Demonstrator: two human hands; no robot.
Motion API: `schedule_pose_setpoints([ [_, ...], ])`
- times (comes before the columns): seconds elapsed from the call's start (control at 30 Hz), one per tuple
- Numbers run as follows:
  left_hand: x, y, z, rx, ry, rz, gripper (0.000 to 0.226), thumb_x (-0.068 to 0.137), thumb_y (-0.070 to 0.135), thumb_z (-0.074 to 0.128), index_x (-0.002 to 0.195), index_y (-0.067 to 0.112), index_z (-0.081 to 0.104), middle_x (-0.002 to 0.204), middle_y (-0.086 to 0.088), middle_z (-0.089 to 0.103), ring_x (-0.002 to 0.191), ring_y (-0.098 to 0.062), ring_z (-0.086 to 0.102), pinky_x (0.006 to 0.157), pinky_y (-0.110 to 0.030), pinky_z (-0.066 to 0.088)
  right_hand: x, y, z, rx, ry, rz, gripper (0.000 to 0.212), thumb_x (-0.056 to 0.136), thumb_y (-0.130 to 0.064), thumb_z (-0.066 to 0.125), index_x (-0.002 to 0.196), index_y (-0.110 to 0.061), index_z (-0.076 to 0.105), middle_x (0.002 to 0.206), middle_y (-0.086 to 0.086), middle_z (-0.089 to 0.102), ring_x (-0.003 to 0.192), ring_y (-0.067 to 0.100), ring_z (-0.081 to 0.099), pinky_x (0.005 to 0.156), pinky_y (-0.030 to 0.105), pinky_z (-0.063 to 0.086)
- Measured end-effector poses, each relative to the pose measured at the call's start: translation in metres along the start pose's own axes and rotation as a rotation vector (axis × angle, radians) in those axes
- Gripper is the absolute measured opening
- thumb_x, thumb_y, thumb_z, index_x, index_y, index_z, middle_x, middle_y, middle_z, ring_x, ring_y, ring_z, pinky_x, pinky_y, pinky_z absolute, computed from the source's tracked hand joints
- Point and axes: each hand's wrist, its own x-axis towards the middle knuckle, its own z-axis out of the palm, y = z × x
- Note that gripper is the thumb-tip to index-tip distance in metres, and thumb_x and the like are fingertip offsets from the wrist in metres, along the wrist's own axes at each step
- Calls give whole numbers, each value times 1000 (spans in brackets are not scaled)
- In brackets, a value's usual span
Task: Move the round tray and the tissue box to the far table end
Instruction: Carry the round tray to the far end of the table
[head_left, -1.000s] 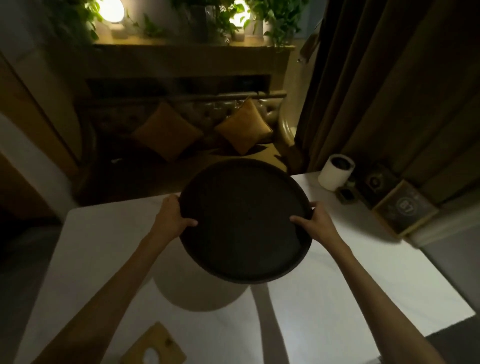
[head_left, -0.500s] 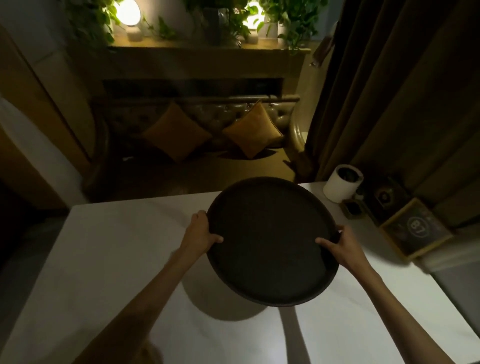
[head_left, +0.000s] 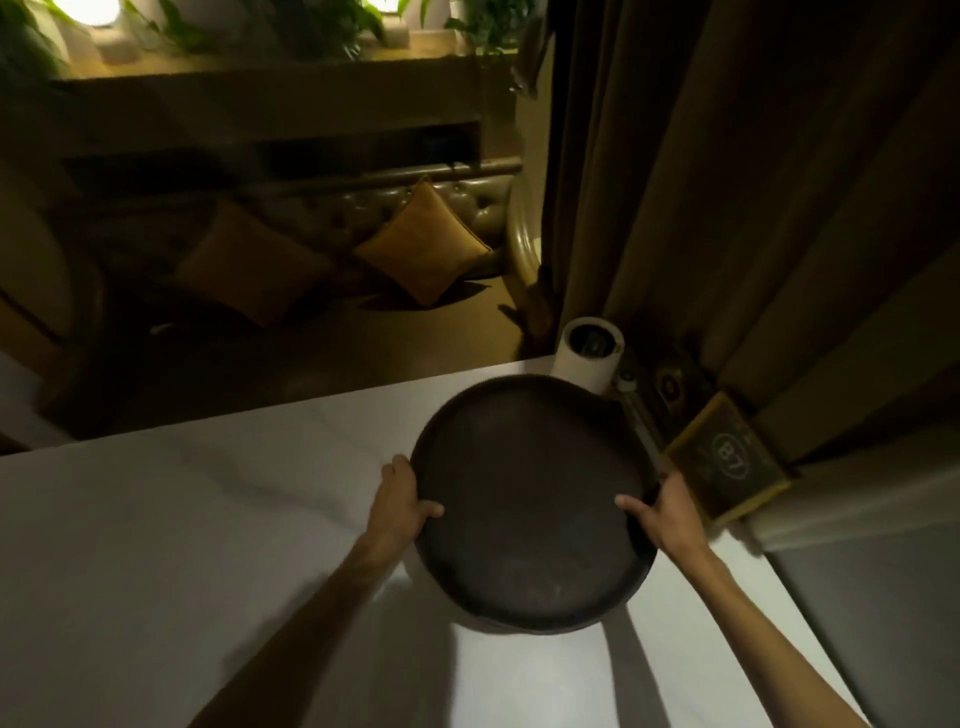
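The round tray hides the white cylinder's base.

Round tray above table

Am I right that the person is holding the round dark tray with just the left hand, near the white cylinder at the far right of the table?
Not quite. The head view shows both hands on the round dark tray: the left hand on its left rim, the right hand on its right rim. The rest holds: the white cylinder stands just beyond it on the table.

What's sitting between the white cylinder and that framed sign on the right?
In the head view, a small dark box lies between the white cylinder and the framed sign; details are too dim.
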Motion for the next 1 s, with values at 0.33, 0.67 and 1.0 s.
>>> schedule_pose_setpoints([
  [0.33,39,7,170,190,-277,-123,68,73,16,80,123,-4,38,127,-23,44,115,-38,49,92,-45,48,28,140,10,-119,-178,347,57,79,-40,76,112,-9,41,111,12,55,94,28,56,78,38,47],
  [0.67,85,6,246,188,-263,-221,62,73,8,79,118,1,37,122,-20,45,109,-39,52,86,-51,52,65,191,39,-83,-156,513,60,81,-37,75,120,-9,39,122,17,56,107,39,58,89,49,49],
  [1.0,129,6,252,172,-197,-130,43,77,0,67,110,-3,41,114,-26,45,103,-44,49,81,-53,50,73,184,62,-47,-77,522,63,83,-39,72,125,-6,39,127,18,54,109,39,58,88,46,51],
])
